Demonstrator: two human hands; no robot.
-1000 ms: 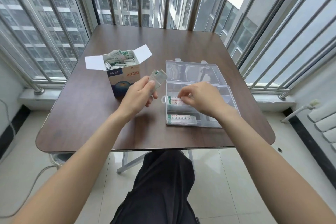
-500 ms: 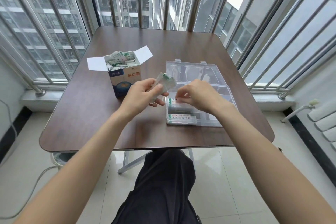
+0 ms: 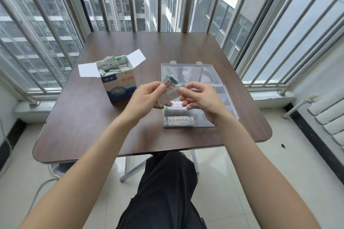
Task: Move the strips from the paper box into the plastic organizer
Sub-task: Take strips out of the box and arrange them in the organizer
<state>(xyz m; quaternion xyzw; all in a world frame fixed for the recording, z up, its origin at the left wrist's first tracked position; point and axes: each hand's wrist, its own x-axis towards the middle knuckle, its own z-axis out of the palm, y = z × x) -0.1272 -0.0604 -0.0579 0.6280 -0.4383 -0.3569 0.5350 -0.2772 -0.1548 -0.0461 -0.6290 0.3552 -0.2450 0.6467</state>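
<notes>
A paper box [image 3: 119, 87] with open white flaps stands on the left of the brown table, full of wrapped strips [image 3: 113, 64]. The clear plastic organizer [image 3: 226, 98] lies open to its right, lid tilted back, with strips [image 3: 179, 120] stacked in its near left compartments. My left hand [image 3: 144, 99] grips a small bundle of strips [image 3: 168, 89] above the organizer's left edge. My right hand [image 3: 200, 98] pinches the right end of that same bundle with thumb and forefinger.
The table [image 3: 83, 122] stands on a narrow balcony with metal railings close on the left, far and right sides. A white radiator [image 3: 329, 115] is on the right wall. My dark-trousered knee [image 3: 167, 182] is below the table's near edge.
My right hand rose from the organizer's compartment and met the bundle held in my left hand. My left hand moved the bundle rightward toward the organizer.
</notes>
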